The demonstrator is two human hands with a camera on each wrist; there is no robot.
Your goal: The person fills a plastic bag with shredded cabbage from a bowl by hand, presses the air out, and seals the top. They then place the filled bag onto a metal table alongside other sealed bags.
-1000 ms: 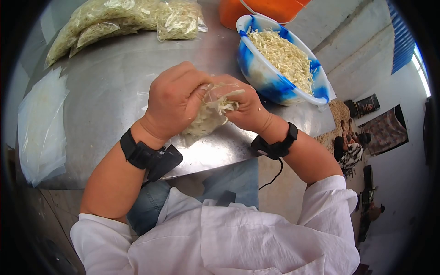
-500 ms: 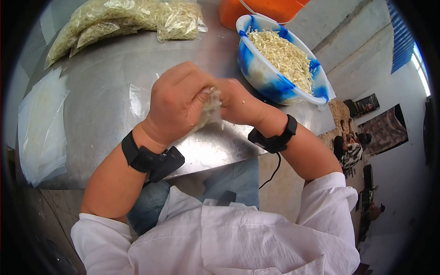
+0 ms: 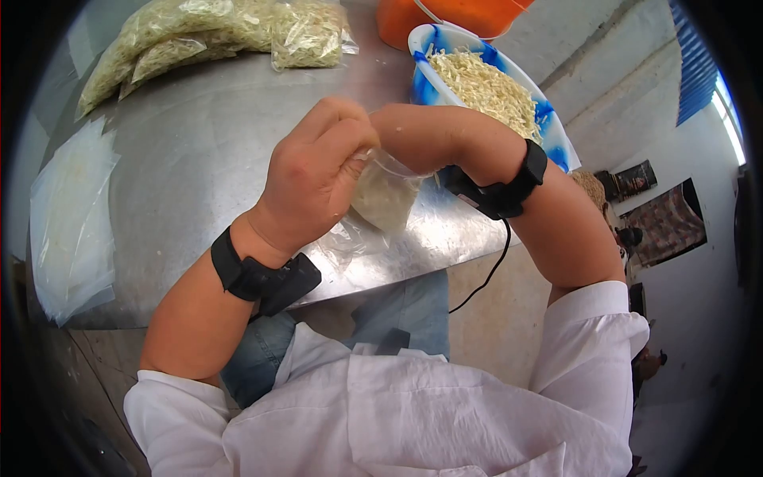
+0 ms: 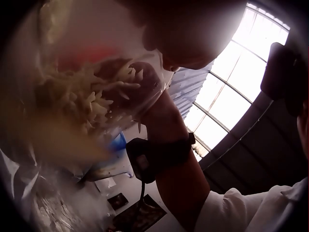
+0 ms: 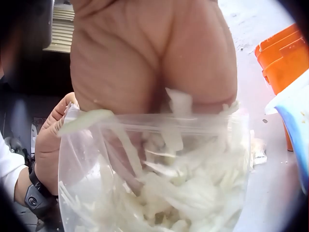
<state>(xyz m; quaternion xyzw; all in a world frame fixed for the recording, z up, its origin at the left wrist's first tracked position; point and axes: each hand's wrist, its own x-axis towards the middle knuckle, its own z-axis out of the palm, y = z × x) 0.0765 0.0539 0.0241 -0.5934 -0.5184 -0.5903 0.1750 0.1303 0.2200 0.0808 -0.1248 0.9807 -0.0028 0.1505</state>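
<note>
My left hand (image 3: pixel 310 175) grips the mouth edge of a clear plastic bag (image 3: pixel 385 195), which hangs over the front of the metal table. Pale shredded vegetable (image 5: pixel 188 193) fills the lower part of the bag in the right wrist view. My right hand (image 3: pixel 433 135) reaches into the bag's mouth with the wrist bent over. One finger (image 5: pixel 123 157) shows straight through the plastic, pointing down among the shreds; the other fingertips are hidden. A strip of vegetable (image 5: pixel 86 122) lies across the bag's rim.
Right of the hands stands a blue and white bowl (image 3: pixel 424 83) of the same shreds (image 3: pixel 489 87), beside an orange bucket (image 3: pixel 397 20). Filled bags (image 3: pixel 310 36) lie along the table's (image 3: pixel 183 159) far side. A stack of flat plastic bags (image 3: pixel 71 222) lies at left.
My right hand has gone from pinching shreds at the bag's mouth to reaching inside it, its wrist and elbow swinging outward and the wrist rising. My left hand keeps its grip on the bag.
</note>
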